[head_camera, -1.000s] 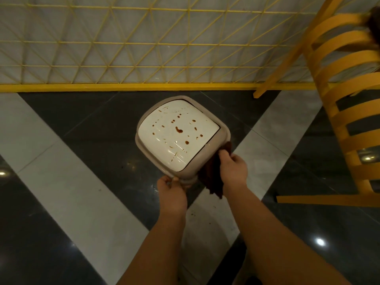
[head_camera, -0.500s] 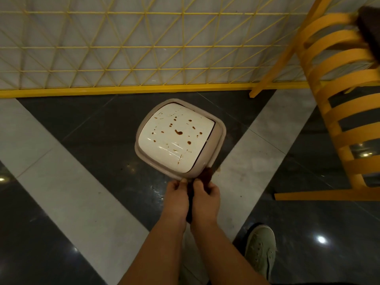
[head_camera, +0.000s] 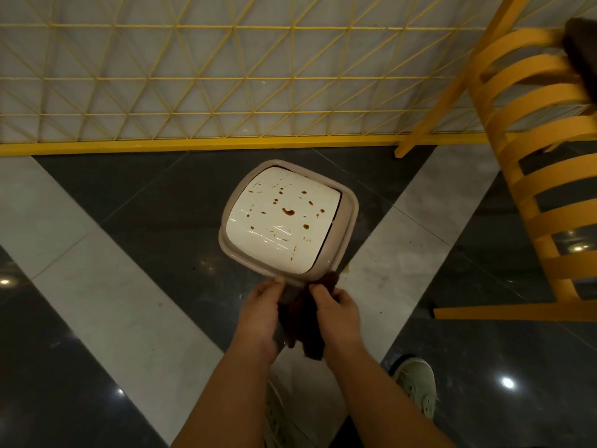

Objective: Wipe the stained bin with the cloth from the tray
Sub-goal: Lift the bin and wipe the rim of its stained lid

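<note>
— Looking down at the bin (head_camera: 288,221), can you see its body?

— Hardly. Only the top shows: a rounded-square beige rim around a glossy white lid (head_camera: 281,218). The sides drop away underneath, hidden by the view from above. A dark gap runs along the lid's right edge, and I cannot tell what is inside.

— And the cloth (head_camera: 303,321)?

— Dark brown, soft and crumpled, hanging between the two hands against the near corner of the bin. Its upper end peeks out beside the rim; how much lies behind the fingers I cannot make out.

— What are the hands doing?

— The left hand (head_camera: 260,313) has its fingers curled on the near edge of the rim and its palm side against the cloth. The right hand (head_camera: 337,313) pinches the cloth, fingers bent around it just below the rim.

— The lid's surface?

— Smooth and shiny, with brown spots (head_camera: 287,211) scattered across it, one larger comma-shaped blot near the middle and thin streaks toward the near edge.

— Where does the bin stand?

— On a polished floor (head_camera: 129,221) of dark and pale grey stone bands, near a yellow wire-mesh fence (head_camera: 193,76). A yellow slatted chair (head_camera: 533,156) is cut off at the right edge, with something dark and blurred on it. A pale green shoe (head_camera: 416,383) shows at the bottom, half hidden by the right forearm.
</note>
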Demonstrator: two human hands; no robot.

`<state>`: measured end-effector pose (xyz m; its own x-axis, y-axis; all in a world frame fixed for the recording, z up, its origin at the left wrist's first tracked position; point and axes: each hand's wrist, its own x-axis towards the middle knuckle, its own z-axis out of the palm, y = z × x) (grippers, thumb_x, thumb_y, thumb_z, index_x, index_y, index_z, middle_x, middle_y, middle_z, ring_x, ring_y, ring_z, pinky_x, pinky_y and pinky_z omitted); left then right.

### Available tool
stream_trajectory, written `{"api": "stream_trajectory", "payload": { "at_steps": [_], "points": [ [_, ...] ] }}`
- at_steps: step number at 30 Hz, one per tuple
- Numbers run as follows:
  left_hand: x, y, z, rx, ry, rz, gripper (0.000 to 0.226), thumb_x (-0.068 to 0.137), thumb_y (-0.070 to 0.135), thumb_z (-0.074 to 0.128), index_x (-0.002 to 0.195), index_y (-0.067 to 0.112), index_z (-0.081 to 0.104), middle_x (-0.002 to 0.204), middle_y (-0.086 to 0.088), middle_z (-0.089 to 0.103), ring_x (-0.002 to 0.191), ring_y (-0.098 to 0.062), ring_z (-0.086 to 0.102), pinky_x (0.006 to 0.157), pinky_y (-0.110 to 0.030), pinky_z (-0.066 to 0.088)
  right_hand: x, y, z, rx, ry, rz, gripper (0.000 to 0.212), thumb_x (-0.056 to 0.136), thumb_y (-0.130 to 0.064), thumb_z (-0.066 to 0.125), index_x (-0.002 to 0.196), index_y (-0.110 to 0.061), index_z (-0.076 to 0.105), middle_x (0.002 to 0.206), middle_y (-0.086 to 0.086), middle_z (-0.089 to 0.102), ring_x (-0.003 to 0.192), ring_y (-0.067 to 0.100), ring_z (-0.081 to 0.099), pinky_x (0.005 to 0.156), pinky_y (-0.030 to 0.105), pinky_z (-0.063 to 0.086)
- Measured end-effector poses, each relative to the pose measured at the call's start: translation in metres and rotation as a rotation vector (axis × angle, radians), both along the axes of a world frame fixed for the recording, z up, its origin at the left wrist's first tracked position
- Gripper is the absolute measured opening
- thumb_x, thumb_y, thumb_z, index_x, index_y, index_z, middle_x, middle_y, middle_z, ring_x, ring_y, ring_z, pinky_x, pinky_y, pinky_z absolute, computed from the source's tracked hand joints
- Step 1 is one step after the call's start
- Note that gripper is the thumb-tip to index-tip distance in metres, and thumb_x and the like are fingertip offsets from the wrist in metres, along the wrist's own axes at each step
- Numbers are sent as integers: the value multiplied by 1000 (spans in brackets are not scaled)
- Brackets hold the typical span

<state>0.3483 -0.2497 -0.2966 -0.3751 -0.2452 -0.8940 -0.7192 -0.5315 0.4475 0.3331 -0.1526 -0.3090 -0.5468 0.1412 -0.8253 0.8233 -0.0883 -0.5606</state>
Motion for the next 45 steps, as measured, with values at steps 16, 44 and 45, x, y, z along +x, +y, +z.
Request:
{"api": "stream_trajectory", "payload": {
  "at_steps": [16, 44, 45],
  "points": [
    [-5, 31, -10, -40, 158, 68, 30, 100, 19, 48, 128, 26, 56, 122, -2, 63, 114, -26, 60, 103, -53, 45, -3, -7, 8, -99, -20, -290, 26, 90, -20, 60, 114, -11, 60, 103, 8, 68, 87, 23, 66, 58, 29, 53],
    [-15, 16, -9, -103, 157, 106, 36, 100, 20, 49, 136, 20, 48, 126, -3, 63, 115, -20, 59, 110, -48, 39, -33, 19, -2, 121, 175, -127, 24, 96, -35, 52, 115, -26, 62, 104, -6, 65, 101, 17, 61, 90, 37, 51],
    [-15, 13, -9, -100, 156, 105, 35, 100, 19, 49, 136, 19, 48, 122, -5, 65, 110, -20, 62, 108, -47, 41, -46, 27, 1, 114, 150, -77, 25, 96, -36, 51, 117, -25, 61, 102, -6, 64, 98, 18, 61, 88, 36, 51]
  ]
}}
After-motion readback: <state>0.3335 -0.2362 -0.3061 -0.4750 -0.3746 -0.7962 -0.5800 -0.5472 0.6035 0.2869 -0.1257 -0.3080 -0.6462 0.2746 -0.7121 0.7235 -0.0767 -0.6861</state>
